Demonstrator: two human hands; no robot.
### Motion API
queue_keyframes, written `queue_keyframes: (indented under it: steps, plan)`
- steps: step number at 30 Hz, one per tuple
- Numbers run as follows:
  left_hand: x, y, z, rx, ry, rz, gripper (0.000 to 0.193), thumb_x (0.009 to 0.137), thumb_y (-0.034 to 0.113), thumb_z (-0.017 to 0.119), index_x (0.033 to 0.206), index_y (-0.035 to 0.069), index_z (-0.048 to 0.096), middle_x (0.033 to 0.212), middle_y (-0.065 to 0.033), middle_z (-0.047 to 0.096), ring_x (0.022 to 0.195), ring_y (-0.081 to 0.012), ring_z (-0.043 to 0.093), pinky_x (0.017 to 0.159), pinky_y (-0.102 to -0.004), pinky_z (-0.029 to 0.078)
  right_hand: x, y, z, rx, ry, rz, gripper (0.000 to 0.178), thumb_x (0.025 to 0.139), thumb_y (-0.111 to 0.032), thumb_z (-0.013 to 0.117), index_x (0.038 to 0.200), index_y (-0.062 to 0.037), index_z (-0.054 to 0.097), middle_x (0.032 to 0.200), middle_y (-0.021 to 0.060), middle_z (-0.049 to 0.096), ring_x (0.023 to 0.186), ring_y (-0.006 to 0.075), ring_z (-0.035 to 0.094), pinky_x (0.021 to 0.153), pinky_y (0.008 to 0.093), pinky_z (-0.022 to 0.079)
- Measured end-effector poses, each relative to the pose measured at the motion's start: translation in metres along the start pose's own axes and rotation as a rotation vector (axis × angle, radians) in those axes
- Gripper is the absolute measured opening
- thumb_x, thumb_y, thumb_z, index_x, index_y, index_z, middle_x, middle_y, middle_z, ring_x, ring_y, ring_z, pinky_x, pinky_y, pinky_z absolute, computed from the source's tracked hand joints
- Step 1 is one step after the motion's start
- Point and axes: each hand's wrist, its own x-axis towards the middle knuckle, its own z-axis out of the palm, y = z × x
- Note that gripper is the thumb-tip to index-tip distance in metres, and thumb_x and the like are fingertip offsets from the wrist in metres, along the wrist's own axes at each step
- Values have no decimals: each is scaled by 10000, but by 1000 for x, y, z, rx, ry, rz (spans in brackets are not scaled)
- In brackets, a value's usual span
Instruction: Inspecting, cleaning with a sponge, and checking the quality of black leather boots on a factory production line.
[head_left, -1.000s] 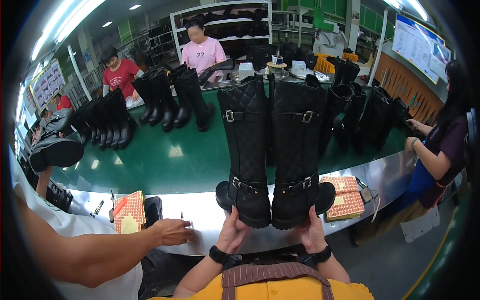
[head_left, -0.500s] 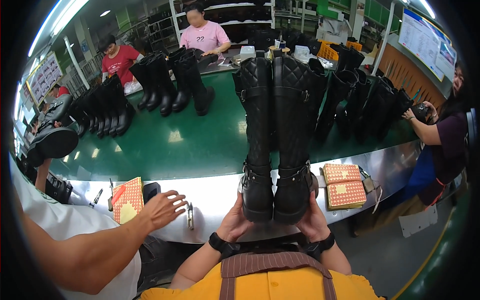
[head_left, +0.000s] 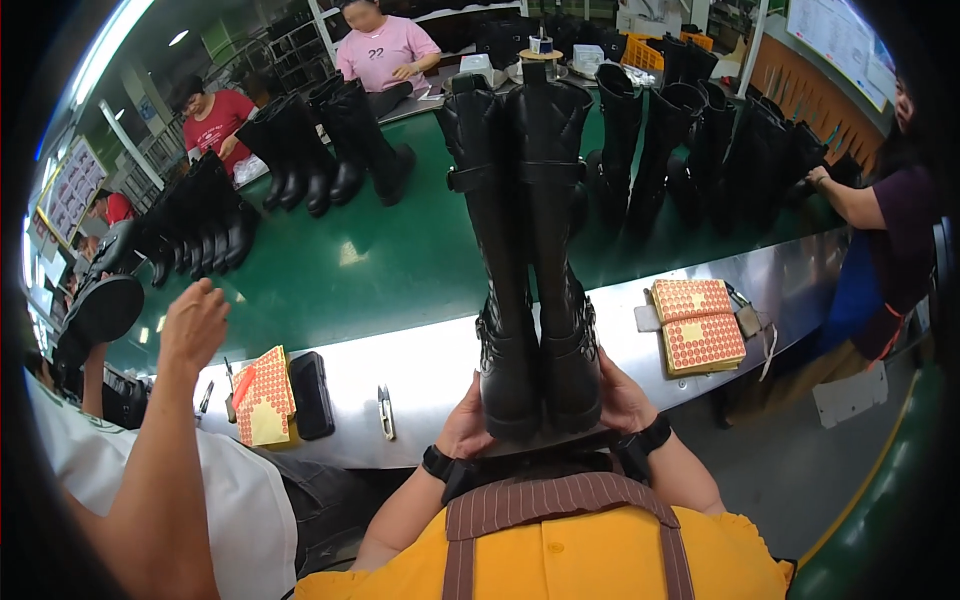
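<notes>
A pair of tall black boots stands upright before me, heels toward me; the left boot (head_left: 508, 370) and right boot (head_left: 568, 375) are side by side. Each has buckled straps at the ankle and near the top. My left hand (head_left: 466, 420) grips the left boot low on its outer side near the heel. On the other side, my right hand (head_left: 624, 396) holds the right boot the same way. Fingertips of both hands are partly hidden behind the boots.
Thread snips (head_left: 386, 412), a black phone (head_left: 311, 395) and red-dotted sticker sheets (head_left: 262, 410) lie on the metal edge (head_left: 350, 385) at left. More sticker sheets (head_left: 700, 330) lie right. Black boots (head_left: 370, 150) line the green table (head_left: 400, 240). Co-workers sit around; one's fist (head_left: 195, 320) is close left.
The boots have turned and shifted left, showing more of their inner sides. The neighbouring co-worker's hand has lifted away from the snips and closed. My view has swung slightly.
</notes>
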Motion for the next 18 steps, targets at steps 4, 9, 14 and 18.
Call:
queue_keyframes:
  steps: [4,9,14,18]
  plan:
    - [2,22,10,527,380,275,789,987,292,638,1591,107,165,1527,-145,400,1351,-311,478,1160,-432,366,15,-15,4,-592,309,-319,459,1058,-290,471,1453,-57,472,1383,113,549,1278,243,513,1078,409,427]
    - [17,19,31,1602,369,740,936,859,68,717,1584,65,126,1507,-197,375,1382,-313,409,1141,-444,344,30,-9,20,-1688,379,-838,510,912,33,483,1414,-60,493,1264,201,543,1164,347,493,1022,424,411]
    - [32,-2,41,1343,293,856,578,933,21,590,1465,3,367,1415,-166,463,1297,-263,488,1075,-400,404,20,-7,22,-1612,540,-834,558,930,-7,513,1475,-110,462,1184,193,625,1104,354,562,1011,407,435]
    - [24,15,46,1419,278,819,495,902,-2,648,1360,0,459,1225,-117,585,1083,-218,604,960,-343,473,-2,-27,26,-1705,479,-697,551,939,-90,591,1473,-128,465,1175,180,651,1102,335,614,963,409,483]
